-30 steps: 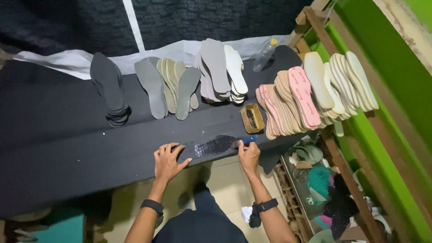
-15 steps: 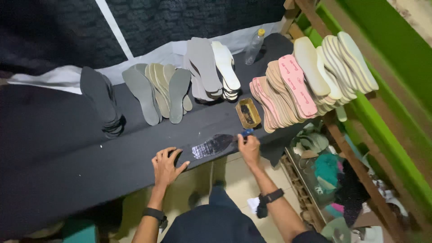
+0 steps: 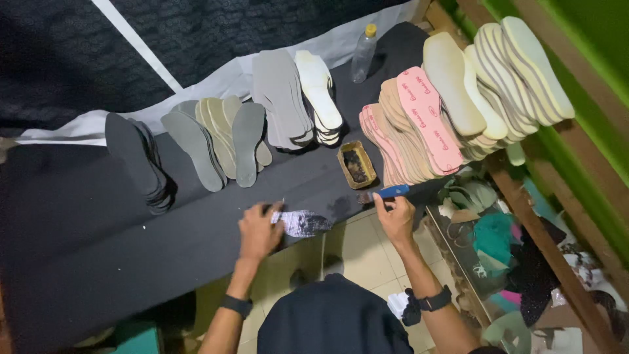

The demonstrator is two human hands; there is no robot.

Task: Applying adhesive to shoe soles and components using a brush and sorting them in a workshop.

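Observation:
My left hand (image 3: 258, 231) presses down on one end of a dark insole (image 3: 308, 221) that lies at the front edge of the black table (image 3: 85, 236). My right hand (image 3: 395, 216) grips a blue-handled brush (image 3: 390, 192), its head near the insole's right end. A small rectangular tin of dark glue (image 3: 356, 164) sits just behind the brush.
Fanned stacks of insoles cover the table: black (image 3: 139, 160), grey and olive (image 3: 219, 139), grey and white (image 3: 296, 98), pink and tan (image 3: 419, 124), cream (image 3: 498, 72). A clear bottle (image 3: 364, 52) stands at the back. Wooden shelving with cloth scraps (image 3: 504, 242) is at the right.
The view has shifted closer. My right hand has lifted off the insole's end and now holds the brush just right of it; the left hand still holds the insole.

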